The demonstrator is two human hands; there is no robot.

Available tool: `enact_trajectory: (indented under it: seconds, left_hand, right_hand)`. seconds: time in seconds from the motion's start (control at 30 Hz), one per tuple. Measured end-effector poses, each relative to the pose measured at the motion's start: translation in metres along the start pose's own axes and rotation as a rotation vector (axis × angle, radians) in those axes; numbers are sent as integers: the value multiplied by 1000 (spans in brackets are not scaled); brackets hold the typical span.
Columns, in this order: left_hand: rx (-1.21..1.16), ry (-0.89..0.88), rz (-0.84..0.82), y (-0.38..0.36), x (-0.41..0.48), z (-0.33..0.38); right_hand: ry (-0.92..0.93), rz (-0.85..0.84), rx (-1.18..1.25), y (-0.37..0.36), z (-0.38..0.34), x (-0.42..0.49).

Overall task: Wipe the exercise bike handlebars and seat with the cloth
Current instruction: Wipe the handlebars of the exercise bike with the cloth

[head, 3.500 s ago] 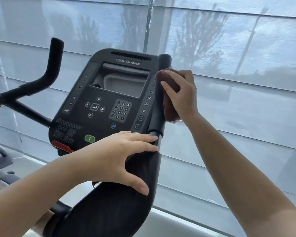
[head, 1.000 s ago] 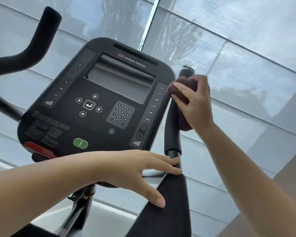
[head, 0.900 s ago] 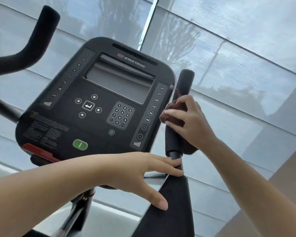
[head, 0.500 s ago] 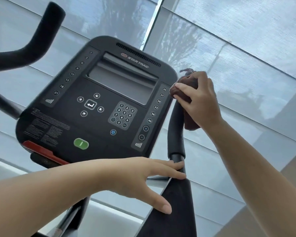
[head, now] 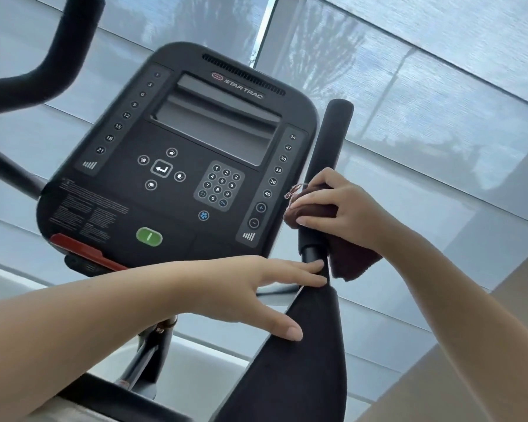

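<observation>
Cloth [head: 352, 260] wrapped low on the right handlebar [head: 333, 138], right beside the console [head: 177, 153].
Grip of the right hand [head: 345, 208] is curled round cloth and bar together; the left hand [head: 247, 287] is spread, fingers resting on the black pad [head: 302, 360] just below.

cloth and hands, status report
Right hand grips brown cloth round right handlebar. Left hand rests flat on black pad. Nothing blocking.

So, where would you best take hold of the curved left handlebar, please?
Probably on the left handlebar, at its padded upright end above the bend: round and bare, so the left hand can wrap it from the near side, clear of the console.
</observation>
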State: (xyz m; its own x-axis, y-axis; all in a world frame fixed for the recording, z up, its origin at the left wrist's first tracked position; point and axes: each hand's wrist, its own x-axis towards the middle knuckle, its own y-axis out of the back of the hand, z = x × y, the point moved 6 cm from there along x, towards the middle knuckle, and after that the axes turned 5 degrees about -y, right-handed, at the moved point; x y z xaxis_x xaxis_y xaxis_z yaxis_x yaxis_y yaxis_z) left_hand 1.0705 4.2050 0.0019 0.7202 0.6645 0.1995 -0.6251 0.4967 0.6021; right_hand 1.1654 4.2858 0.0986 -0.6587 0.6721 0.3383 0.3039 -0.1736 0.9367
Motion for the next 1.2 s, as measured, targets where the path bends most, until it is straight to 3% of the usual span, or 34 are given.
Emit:
enact_trajectory:
  seconds: [0.1,0.37,0.53,0.63,0.8,1.03,1.2]
  left_hand:
    - [10,-1,22,1,0,1]
    - [137,31,0,4,0,7]
    - [256,58,-10,8,2,13]
    - [345,77,-12,12,4,18]
    - [422,156,60,18,9,21]
    - [357,345,141,23,13,12]
    - [127,413,185,15,16,13]
  right_hand:
    - [39,0,175,-5,1,-25]
    - [-78,442,268,-2,25,-13]
    - [-128,472,624,-26,32,-61]
    - [-88,528,666,-34,30,-72]
    - [-170,689,763,-16,50,-27]
    - [-127,654,969,-55,67,-52]
    - [-34,710,958,-50,72,-33]
